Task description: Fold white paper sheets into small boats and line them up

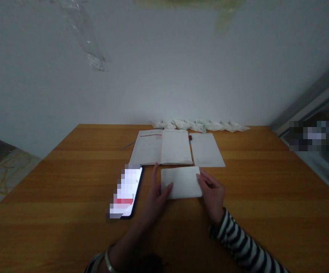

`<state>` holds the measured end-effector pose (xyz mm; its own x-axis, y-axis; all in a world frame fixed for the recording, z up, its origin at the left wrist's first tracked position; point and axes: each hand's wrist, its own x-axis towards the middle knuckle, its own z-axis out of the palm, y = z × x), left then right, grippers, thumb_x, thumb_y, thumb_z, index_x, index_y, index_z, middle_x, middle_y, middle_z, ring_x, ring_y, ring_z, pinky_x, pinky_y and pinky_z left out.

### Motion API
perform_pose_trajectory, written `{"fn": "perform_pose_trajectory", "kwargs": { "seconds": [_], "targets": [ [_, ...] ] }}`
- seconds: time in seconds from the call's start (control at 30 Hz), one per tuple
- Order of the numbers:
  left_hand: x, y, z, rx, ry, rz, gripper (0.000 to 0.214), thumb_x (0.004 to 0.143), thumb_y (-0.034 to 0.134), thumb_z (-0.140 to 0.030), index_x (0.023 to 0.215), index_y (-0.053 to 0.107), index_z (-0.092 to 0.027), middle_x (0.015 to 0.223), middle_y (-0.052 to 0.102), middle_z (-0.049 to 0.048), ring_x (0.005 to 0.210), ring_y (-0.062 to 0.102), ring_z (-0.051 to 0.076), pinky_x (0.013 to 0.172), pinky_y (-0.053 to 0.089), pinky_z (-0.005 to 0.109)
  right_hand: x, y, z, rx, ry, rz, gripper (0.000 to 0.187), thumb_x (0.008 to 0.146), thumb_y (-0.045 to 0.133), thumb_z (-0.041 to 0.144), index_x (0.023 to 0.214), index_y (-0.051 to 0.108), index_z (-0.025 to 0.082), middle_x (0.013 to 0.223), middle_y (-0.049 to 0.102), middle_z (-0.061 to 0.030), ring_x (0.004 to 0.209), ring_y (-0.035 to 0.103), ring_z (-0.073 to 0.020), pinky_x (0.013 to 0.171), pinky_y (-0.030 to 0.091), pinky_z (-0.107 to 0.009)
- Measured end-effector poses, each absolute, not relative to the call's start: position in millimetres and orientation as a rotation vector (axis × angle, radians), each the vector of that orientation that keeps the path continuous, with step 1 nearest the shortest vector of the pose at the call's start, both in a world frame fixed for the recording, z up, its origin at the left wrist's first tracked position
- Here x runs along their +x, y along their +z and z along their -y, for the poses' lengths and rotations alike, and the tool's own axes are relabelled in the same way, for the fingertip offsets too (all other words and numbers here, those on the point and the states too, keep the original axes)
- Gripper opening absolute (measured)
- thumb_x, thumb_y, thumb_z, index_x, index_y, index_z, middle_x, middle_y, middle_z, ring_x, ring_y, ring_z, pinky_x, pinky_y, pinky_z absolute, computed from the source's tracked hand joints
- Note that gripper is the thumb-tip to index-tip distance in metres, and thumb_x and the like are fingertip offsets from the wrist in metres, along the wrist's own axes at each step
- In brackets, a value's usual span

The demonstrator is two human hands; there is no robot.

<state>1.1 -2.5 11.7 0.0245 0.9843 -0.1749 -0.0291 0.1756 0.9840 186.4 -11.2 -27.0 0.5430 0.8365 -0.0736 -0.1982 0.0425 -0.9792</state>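
Observation:
A folded white sheet of paper (183, 183) lies flat on the wooden table (53, 189), just in front of me. My left hand (155, 197) rests at its left edge, index finger stretched along the side and thumb on the sheet. My right hand (212, 193) presses down on the right edge with its fingers lying on the paper. Neither hand lifts it.
An open notebook (162, 147) lies beyond the sheet, with a loose white page (206, 150) to its right. A lit phone (126, 191) lies left of my left hand. Several folded paper pieces (201, 125) line the table's far edge by the wall.

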Motion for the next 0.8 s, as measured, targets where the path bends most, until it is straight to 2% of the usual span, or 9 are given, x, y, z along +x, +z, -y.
{"fn": "perform_pose_trajectory", "kwargs": {
  "seconds": [0.07,0.1,0.17,0.23,0.27,0.47,0.57,0.7,0.8],
  "targets": [
    [-1,13,2,1.124,1.092,-1.227,0.097,0.079,0.074,-0.039,0.158,0.022,-0.022,0.140,0.060,0.0172,0.111,0.066,0.031,0.091,0.053,0.041,186,-27,11,-1.287,0.882,0.638,0.042,0.071,0.084,0.040,0.106,0.079,0.017,0.098,0.080,-0.0108,0.081,0.075,-0.0244,0.078,0.063,-0.043],
    [-3,13,2,1.175,1.079,-1.210,0.086,0.080,0.073,-0.039,0.154,0.033,-0.022,0.140,0.060,0.0158,0.112,0.065,0.030,0.093,0.052,0.041,187,-26,11,-1.286,0.886,0.642,0.042,0.071,0.083,0.040,0.107,0.079,0.017,0.098,0.080,-0.0108,0.081,0.076,-0.0245,0.078,0.063,-0.043],
    [-7,11,0,1.280,1.005,-1.175,0.049,0.082,0.069,-0.039,0.127,0.066,-0.021,0.128,0.068,0.0127,0.112,0.065,0.030,0.098,0.049,0.042,187,-26,11,-1.287,0.893,0.646,0.043,0.071,0.083,0.040,0.107,0.078,0.017,0.096,0.080,-0.0109,0.079,0.076,-0.0246,0.076,0.063,-0.043],
    [-10,9,-1,1.327,0.908,-1.144,0.028,0.083,0.066,-0.040,0.099,0.079,-0.020,0.113,0.075,0.0110,0.110,0.065,0.031,0.102,0.046,0.044,187,-26,12,-1.283,0.906,0.641,0.043,0.071,0.084,0.040,0.107,0.079,0.018,0.095,0.080,-0.0108,0.077,0.075,-0.0243,0.074,0.063,-0.042],
    [-11,8,-2,1.313,0.874,-1.137,0.028,0.084,0.065,-0.040,0.095,0.080,-0.020,0.109,0.076,0.0106,0.109,0.066,0.031,0.102,0.046,0.044,187,-27,12,-1.281,0.915,0.638,0.042,0.071,0.084,0.040,0.107,0.079,0.018,0.095,0.080,-0.0107,0.077,0.075,-0.0240,0.074,0.063,-0.041],
    [-11,6,-3,1.163,0.830,-1.162,0.038,0.083,0.068,-0.042,0.111,0.077,-0.019,0.114,0.076,0.0106,0.110,0.066,0.032,0.103,0.045,0.046,191,-26,10,-1.250,1.004,0.627,0.045,0.071,0.085,0.040,0.108,0.078,0.016,0.094,0.080,-0.0104,0.077,0.074,-0.0237,0.072,0.061,-0.038],
    [-11,3,-3,1.155,0.837,-1.184,0.038,0.083,0.069,-0.042,0.112,0.077,-0.019,0.114,0.076,0.0111,0.108,0.067,0.032,0.100,0.047,0.045,192,-21,10,-1.183,1.102,0.611,0.059,0.077,0.079,0.046,0.127,0.068,0.018,0.105,0.079,-0.0108,0.088,0.074,-0.0250,0.074,0.060,-0.037],
    [-10,4,-2,1.157,0.982,-1.219,0.039,0.084,0.069,-0.041,0.114,0.076,-0.018,0.119,0.074,0.0111,0.112,0.066,0.032,0.102,0.046,0.044,176,-13,20,-1.004,1.355,0.613,0.070,0.082,0.074,0.047,0.146,0.049,0.030,0.130,0.069,-0.0079,0.111,0.069,-0.0259,0.089,0.057,-0.041],
    [-8,7,2,1.178,1.004,-1.169,0.039,0.084,0.070,-0.043,0.114,0.076,-0.019,0.118,0.075,0.0105,0.111,0.067,0.032,0.102,0.048,0.045,157,-13,27,-1.042,1.367,0.583,0.063,0.074,0.083,0.041,0.131,0.063,0.024,0.120,0.074,-0.0094,0.104,0.071,-0.0274,0.091,0.057,-0.043]
  ]
}}
